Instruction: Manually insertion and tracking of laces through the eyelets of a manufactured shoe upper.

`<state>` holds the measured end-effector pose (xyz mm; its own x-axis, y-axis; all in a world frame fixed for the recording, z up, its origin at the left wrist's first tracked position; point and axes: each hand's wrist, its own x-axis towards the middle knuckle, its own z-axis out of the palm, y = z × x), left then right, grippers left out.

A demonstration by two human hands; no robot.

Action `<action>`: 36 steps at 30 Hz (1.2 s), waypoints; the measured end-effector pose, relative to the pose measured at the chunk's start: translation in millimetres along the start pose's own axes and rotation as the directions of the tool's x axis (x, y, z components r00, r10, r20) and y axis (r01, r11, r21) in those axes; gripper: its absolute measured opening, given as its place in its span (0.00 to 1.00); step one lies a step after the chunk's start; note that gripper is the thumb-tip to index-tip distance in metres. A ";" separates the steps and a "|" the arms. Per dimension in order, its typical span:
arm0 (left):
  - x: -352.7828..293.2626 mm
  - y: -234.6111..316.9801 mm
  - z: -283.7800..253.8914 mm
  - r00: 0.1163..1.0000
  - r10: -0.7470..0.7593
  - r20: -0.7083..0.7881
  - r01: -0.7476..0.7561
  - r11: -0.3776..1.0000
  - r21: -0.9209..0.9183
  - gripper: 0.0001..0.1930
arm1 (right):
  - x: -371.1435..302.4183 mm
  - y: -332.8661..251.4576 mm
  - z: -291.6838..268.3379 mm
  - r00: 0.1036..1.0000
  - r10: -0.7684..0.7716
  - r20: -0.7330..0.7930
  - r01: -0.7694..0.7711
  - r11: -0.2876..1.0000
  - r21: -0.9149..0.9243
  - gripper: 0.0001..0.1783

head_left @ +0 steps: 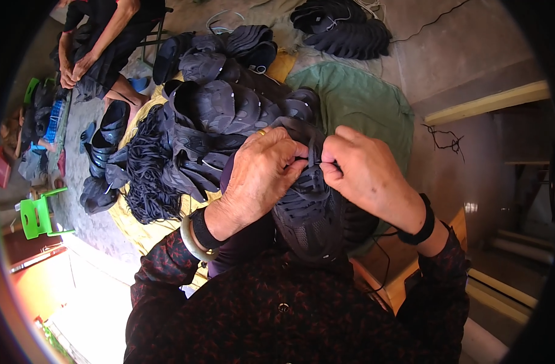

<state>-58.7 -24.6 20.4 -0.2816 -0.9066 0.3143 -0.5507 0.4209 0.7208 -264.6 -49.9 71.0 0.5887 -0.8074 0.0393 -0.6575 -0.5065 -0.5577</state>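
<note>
A black shoe upper [307, 218], with a mesh toe and dark laces across its front, lies over my lap with its toe toward me. My left hand [266, 173] is closed at the left side of its lacing, thumb and forefinger pinching its edge. At the right side my right hand [363, 171] is curled closed, thumb against the forefinger, on what looks like a black shoelace. The two hands nearly meet over the throat of the upper. The fingers partly hide the dark lace, so its path cannot be followed.
Many black shoe uppers [210, 106] are heaped ahead on a yellow sheet, beside a bundle of black laces [149, 173]. More uppers [344, 30] lie at the far right, past a green cloth [356, 100]. A green chair [38, 215] stands left. Another person's hands [74, 73] work far left.
</note>
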 end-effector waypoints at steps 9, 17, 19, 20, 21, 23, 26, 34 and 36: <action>-4.0 -0.9 4.1 0.987 -0.145 0.074 0.156 0.971 -0.180 0.08 | 8.1 18.5 -2.3 0.859 0.353 0.372 -0.498 0.747 0.441 0.10; -4.2 -14.2 8.7 0.983 -0.134 0.124 0.168 0.930 -0.326 0.08 | 7.4 40.7 6.4 0.938 0.202 0.281 -0.330 0.764 0.554 0.24; -3.9 -14.6 8.6 0.977 -0.143 0.157 0.189 0.923 -0.336 0.05 | 10.1 42.4 6.2 0.939 0.161 0.303 -0.306 0.793 0.527 0.24; -3.8 -13.9 5.9 0.978 -0.143 0.155 0.188 0.923 -0.335 0.05 | 11.2 42.6 6.1 0.937 0.123 0.327 -0.282 0.819 0.500 0.25; -2.1 -12.7 2.5 0.972 -0.146 0.186 0.199 0.931 -0.306 0.06 | 10.9 43.1 5.5 0.938 0.122 0.326 -0.281 0.818 0.502 0.25; -1.2 -11.4 -2.5 0.964 -0.150 0.218 0.209 0.939 -0.274 0.06 | 8.0 40.9 3.3 0.937 0.112 0.330 -0.260 0.854 0.450 0.26; -5.8 -19.8 -11.3 0.995 -0.026 0.091 0.038 0.990 -0.137 0.05 | 8.4 32.6 -2.2 0.931 0.127 0.342 -0.253 0.901 0.353 0.25; -7.7 -89.7 -11.3 0.963 -0.203 -0.177 0.200 0.979 -0.033 0.04 | 13.4 24.0 -1.8 0.932 0.142 0.335 -0.281 0.865 0.416 0.24; -8.2 -94.3 -8.1 0.955 -0.191 -0.227 0.186 0.982 -0.044 0.04 | 13.0 23.6 -4.1 0.926 0.147 0.349 -0.301 0.844 0.444 0.23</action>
<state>1.9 -57.1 -45.1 0.0141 -0.9530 0.3026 -0.5583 0.2436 0.7930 -274.4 -73.6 61.7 0.6123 -0.7163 -0.3347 -0.5234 -0.0499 -0.8507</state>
